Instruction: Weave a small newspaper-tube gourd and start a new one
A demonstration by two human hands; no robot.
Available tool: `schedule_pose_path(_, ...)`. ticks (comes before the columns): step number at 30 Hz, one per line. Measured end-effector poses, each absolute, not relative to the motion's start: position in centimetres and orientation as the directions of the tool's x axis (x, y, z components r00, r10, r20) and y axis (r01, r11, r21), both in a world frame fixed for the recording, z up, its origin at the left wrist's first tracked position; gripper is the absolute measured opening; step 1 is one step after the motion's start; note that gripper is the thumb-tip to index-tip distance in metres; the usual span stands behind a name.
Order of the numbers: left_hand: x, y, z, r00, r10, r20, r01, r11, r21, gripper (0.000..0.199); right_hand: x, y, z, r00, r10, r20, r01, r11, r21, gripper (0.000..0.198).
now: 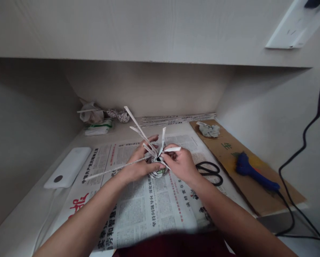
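A small woven piece of rolled newspaper strips is held low over a spread newspaper. Several pale paper strips stick up and outward from its top. My left hand wraps round its left side, the thumb lying across the front. A long thin paper strip runs out leftward over that hand. On the other side, my right hand pinches a paper strip near the top of the weave. Black-handled scissors lie just right of my right hand, their blades hidden.
A blue glue gun and crumpled paper rest on cardboard at right. A white power bank with a cable lies at left. Behind are paper rolls, a tissue pack and a plastic bag. A shelf front overhangs.
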State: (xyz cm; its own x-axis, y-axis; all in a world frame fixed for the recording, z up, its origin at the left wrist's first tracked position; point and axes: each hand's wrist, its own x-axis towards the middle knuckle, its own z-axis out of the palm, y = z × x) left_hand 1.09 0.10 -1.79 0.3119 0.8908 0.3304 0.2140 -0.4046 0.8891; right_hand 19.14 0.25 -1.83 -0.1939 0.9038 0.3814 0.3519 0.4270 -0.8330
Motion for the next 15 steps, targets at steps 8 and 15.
schedule_pose_path(8,1.27,0.3,-1.99,0.485,0.851,0.2,0.219,-0.34,0.915,0.034,19.21,0.46,-2.6,-0.143,0.945,0.294,0.207,0.319,-0.925,0.009)
schedule_pose_path(15,1.54,0.1,-2.43,0.504,0.85,0.154,0.149,-0.261,0.954,0.044,19.45,0.72,-2.44,-0.148,0.96,0.236,-0.01,0.237,-0.971,0.014)
